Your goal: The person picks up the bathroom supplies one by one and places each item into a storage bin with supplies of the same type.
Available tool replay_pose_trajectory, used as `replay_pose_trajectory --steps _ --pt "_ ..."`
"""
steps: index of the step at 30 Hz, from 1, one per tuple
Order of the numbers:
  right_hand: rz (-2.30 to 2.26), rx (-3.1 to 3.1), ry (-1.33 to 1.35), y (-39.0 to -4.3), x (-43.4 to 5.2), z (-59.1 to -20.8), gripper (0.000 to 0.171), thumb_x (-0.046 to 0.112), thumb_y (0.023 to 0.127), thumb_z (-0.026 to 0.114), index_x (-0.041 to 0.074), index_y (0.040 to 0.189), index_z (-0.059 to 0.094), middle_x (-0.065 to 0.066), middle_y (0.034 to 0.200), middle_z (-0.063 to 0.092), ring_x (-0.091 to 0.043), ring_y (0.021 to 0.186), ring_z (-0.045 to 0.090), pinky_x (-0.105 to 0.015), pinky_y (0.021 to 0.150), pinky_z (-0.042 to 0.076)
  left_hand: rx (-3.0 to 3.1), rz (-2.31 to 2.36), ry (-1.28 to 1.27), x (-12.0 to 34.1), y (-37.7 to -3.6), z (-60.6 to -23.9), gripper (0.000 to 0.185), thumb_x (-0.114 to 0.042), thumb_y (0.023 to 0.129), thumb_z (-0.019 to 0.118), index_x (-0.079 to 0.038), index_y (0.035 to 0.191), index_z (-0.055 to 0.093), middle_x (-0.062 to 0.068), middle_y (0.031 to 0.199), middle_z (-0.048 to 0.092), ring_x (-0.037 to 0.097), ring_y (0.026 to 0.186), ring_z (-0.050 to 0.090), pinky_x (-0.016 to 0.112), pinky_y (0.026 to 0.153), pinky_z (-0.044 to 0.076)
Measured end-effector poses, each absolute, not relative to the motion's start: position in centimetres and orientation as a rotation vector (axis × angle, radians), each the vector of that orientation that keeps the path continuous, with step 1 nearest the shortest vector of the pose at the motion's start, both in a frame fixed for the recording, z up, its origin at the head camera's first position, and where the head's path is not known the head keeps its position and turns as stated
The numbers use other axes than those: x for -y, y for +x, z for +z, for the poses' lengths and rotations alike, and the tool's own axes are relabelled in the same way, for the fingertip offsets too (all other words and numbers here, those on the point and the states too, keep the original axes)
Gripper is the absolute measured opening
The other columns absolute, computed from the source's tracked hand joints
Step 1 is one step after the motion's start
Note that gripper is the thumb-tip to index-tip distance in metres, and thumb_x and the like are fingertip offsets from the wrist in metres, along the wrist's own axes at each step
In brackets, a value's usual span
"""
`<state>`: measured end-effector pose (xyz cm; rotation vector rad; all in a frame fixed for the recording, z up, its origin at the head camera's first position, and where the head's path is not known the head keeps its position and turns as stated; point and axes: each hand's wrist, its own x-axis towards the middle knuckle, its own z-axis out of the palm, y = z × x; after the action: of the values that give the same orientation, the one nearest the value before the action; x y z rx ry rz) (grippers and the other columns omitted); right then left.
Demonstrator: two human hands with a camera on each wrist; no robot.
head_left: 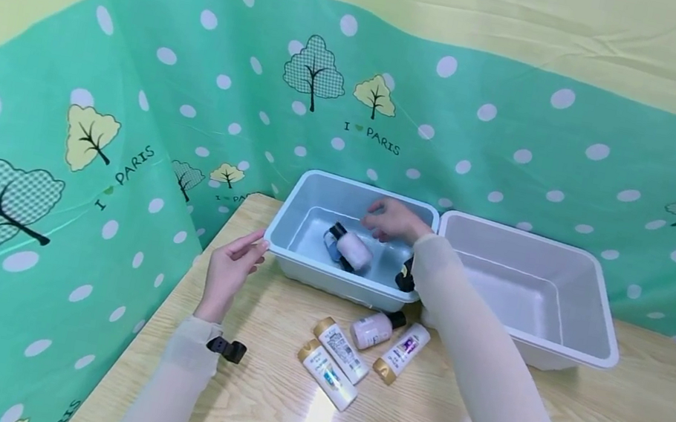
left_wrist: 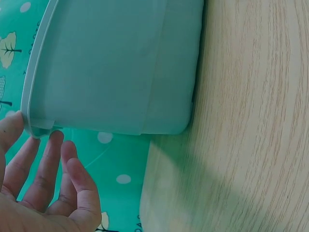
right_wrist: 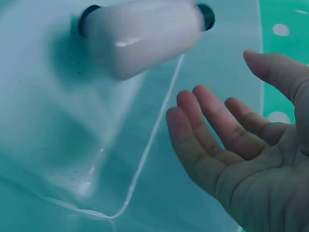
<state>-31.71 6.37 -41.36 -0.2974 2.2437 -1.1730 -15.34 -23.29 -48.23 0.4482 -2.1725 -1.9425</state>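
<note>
My left hand point(head_left: 230, 269) grips the front left corner of the light blue bin point(head_left: 337, 269), thumb and fingertips at its rim. Over the inside of that bin, my right hand point(head_left: 396, 221) hangs with loosely bent fingers point(right_wrist: 236, 133) and holds nothing. Just beside it in the bin lies a pale pink bottle point(head_left: 354, 250) with a black cap. It rests across a bluish bottle point(head_left: 332, 244), which it partly hides. In the right wrist view the pink bottle point(right_wrist: 149, 34) is blurred and lies apart from the fingertips.
A grey bin point(head_left: 517, 292) stands right of the blue one. On the wooden table point(head_left: 249, 407) in front lie another pink bottle point(head_left: 372, 331) with a black cap and three white bottles point(head_left: 343, 350) with gold caps. A green patterned cloth point(head_left: 498, 149) hangs behind.
</note>
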Motion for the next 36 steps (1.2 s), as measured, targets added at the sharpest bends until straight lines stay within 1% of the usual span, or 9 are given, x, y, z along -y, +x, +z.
replay_pose_trajectory --steps 3,4,9,15,19,23,27,31,36 --pt "-1.187 -2.249 -0.319 -31.5 -6.6 -40.1 0.053 0.021 0.098 0.065 -0.002 0.141 0.046 -0.021 0.125 0.059 -0.039 0.112 0.060 -0.048 0.095 0.053 2.180 -1.938 0.452 23.2 -15.2 -48.1 0.046 -0.044 0.088 0.076 -0.021 0.128 0.071 0.008 0.108 0.073 0.036 0.102 0.067 0.040 0.083 0.057" --pt "-1.188 -2.260 -0.332 -31.4 -6.6 -39.6 0.053 0.022 0.098 0.065 -0.002 0.142 0.046 -0.021 0.125 0.060 -0.039 0.112 0.061 -0.048 0.094 0.053 2.179 -1.940 0.453 23.2 -15.2 -48.0 0.045 -0.043 0.089 0.076 -0.021 0.127 0.071 0.008 0.108 0.073 0.036 0.102 0.067 0.042 0.085 0.057" --pt "-1.177 -2.334 -0.415 -30.2 -6.7 -36.7 0.052 0.026 0.098 0.066 0.000 0.140 0.048 -0.021 0.123 0.063 -0.036 0.106 0.063 -0.045 0.089 0.055 2.192 -1.936 0.469 23.2 -15.1 -47.9 0.043 -0.043 0.089 0.076 -0.024 0.127 0.071 0.005 0.108 0.073 0.027 0.097 0.069 0.043 0.086 0.057" --pt "-1.176 -2.402 -0.519 -27.0 -7.9 -34.0 0.048 0.031 0.097 0.067 0.006 0.136 0.053 -0.011 0.112 0.066 -0.031 0.099 0.065 -0.044 0.087 0.056 2.186 -1.944 0.461 23.1 -15.1 -47.9 0.046 -0.044 0.088 0.077 -0.022 0.128 0.071 0.007 0.107 0.074 0.026 0.095 0.069 0.045 0.086 0.056" --pt "-1.168 -2.443 -0.631 -24.2 -9.3 -33.0 0.043 0.031 0.098 0.066 0.010 0.134 0.055 -0.008 0.110 0.068 -0.025 0.094 0.065 -0.042 0.081 0.057 2.184 -1.934 0.465 23.1 -15.0 -47.9 0.045 -0.044 0.088 0.076 -0.022 0.128 0.071 0.006 0.107 0.074 0.032 0.099 0.068 0.044 0.086 0.057" --pt "-1.162 -2.493 -0.713 -21.4 -11.1 -32.8 0.044 0.033 0.098 0.066 0.012 0.135 0.056 -0.007 0.114 0.066 -0.024 0.098 0.065 -0.044 0.082 0.056 2.188 -1.932 0.463 23.1 -14.9 -47.9 0.044 -0.043 0.090 0.075 -0.023 0.128 0.070 0.007 0.109 0.073 0.037 0.103 0.066 0.040 0.084 0.058" --pt "-1.188 -2.553 -0.759 -18.7 -12.7 -33.4 0.043 0.032 0.098 0.067 0.012 0.134 0.057 -0.005 0.116 0.067 -0.024 0.102 0.065 -0.043 0.085 0.056 2.195 -1.923 0.469 23.0 -14.8 -48.0 0.045 -0.045 0.088 0.075 -0.024 0.127 0.071 0.006 0.110 0.073 0.033 0.100 0.068 0.034 0.081 0.058" --pt "-1.262 -2.577 -0.807 -15.7 -14.0 -34.4 0.040 0.026 0.097 0.069 0.009 0.132 0.059 -0.005 0.113 0.068 -0.023 0.100 0.066 -0.043 0.087 0.055 2.197 -1.919 0.475 22.9 -14.8 -48.0 0.046 -0.046 0.088 0.075 -0.023 0.127 0.071 0.006 0.111 0.073 0.030 0.098 0.068 0.036 0.081 0.058" --pt "-1.321 -2.552 -0.802 -12.3 -15.3 -36.7 0.037 0.021 0.096 0.071 0.007 0.129 0.060 -0.004 0.109 0.069 -0.018 0.096 0.067 -0.040 0.086 0.056 2.192 -1.925 0.484 23.0 -14.9 -47.9 0.048 -0.047 0.087 0.076 -0.023 0.128 0.071 0.006 0.111 0.073 0.032 0.100 0.068 0.038 0.083 0.058"
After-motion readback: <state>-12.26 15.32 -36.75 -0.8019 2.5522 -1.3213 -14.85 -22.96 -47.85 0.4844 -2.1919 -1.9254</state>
